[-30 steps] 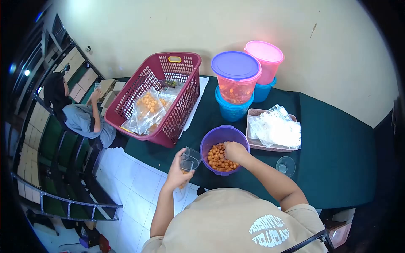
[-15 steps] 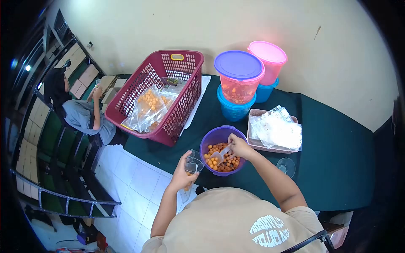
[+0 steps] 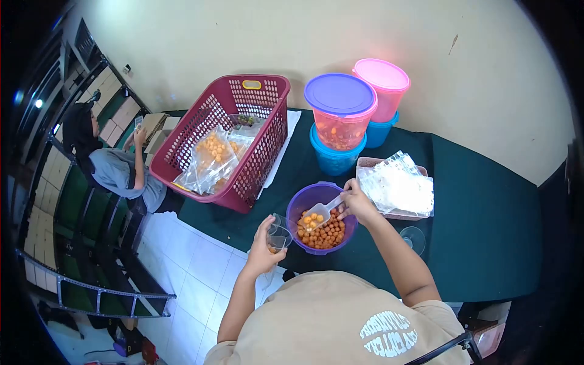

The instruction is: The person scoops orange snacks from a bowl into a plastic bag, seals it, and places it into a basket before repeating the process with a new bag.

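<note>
Currently the right hand (image 3: pixel 359 205) pinches a loaded scoop (image 3: pixel 327 208), the left hand (image 3: pixel 263 254) wrapped round what seems a clear cup (image 3: pixel 279 235)

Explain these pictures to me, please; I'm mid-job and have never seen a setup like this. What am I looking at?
There is no machine here: a person works with two bare hands, and one head-worn camera looks forward and down at them.

The left hand holds a clear cup-like piece; what hangs below it is hard to make out. The right hand grips a scoop carrying some round orange pieces, above a purple tub holding more.

On the green-covered table also stand a maroon basket of filled bags, stacked lidded containers, a tray of clear bags and a clear round dish.

Another person is at far left.
</note>
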Tool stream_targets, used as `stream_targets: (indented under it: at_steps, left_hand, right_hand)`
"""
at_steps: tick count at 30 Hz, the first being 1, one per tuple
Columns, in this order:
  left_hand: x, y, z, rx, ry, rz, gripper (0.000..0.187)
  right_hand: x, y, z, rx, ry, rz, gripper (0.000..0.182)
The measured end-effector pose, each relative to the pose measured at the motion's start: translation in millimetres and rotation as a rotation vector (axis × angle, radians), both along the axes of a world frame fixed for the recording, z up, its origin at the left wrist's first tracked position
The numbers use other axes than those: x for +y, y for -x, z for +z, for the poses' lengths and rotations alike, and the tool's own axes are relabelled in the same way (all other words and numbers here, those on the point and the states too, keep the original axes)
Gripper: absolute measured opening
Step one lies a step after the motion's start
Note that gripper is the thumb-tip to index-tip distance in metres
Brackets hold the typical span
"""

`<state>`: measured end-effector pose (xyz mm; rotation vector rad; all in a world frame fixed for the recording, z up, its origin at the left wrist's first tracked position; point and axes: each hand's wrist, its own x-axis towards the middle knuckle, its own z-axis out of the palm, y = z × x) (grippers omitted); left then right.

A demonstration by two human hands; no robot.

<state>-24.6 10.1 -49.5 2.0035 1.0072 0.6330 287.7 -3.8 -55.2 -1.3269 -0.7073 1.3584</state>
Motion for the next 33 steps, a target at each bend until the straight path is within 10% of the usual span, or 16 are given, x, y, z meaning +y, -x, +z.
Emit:
stream_targets:
  at_steps: [16, 33]
  left_hand:
    - [-16, -23, 24, 0.096, -0.208, -0.005, 0.089]
    - [-8, -18, 2, -0.517, 0.000, 0.066, 0.093]
  right_hand:
    - [-4, 25, 58, -0.138, -0.195, -0.014, 0.021]
    - [-44, 47, 108, -0.871, -0.893, -0.031, 0.010]
